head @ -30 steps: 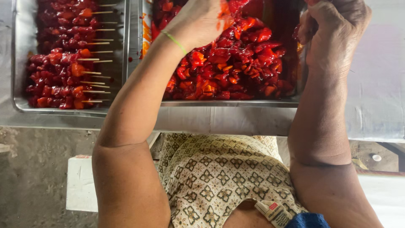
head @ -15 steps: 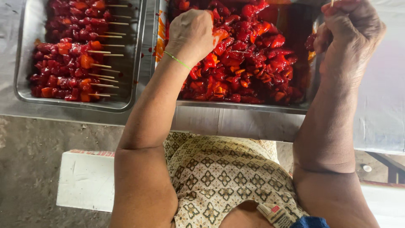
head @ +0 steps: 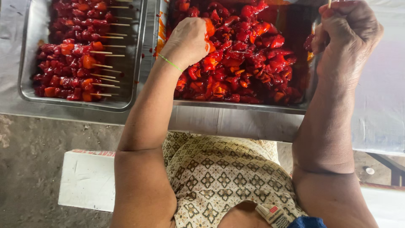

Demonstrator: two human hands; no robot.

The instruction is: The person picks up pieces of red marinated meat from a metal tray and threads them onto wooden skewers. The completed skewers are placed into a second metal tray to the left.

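The loose red marinated meat pieces fill the large steel tray, which serves as the reference point for all positions below. The left hand is down in the near-left part of this tray, fingers curled shut into the pieces; sauce stains the fingertips, and whether a piece is held inside the closed fingers cannot be told. A thin green band circles the left wrist. The right hand is over the right edge of the tray, fingers pinched together on a thin wooden skewer, whose tip shows just above the knuckles. A red piece sits at the left side of this hand, just inside the tray wall.

To the left of the large tray, almost touching it, stands a smaller steel tray. It holds rows of finished skewers, with meat to the left and bare stick ends pointing right toward the large tray. Both trays rest on a metal tabletop.

Nearer than the large tray, below the table edge, is the person's patterned cream garment. Left of it is a white rectangular box with a strip of red print along its upper edge, standing on a grey concrete floor. At the bottom edge, a small white tag with a red mark lies beside blue fabric.
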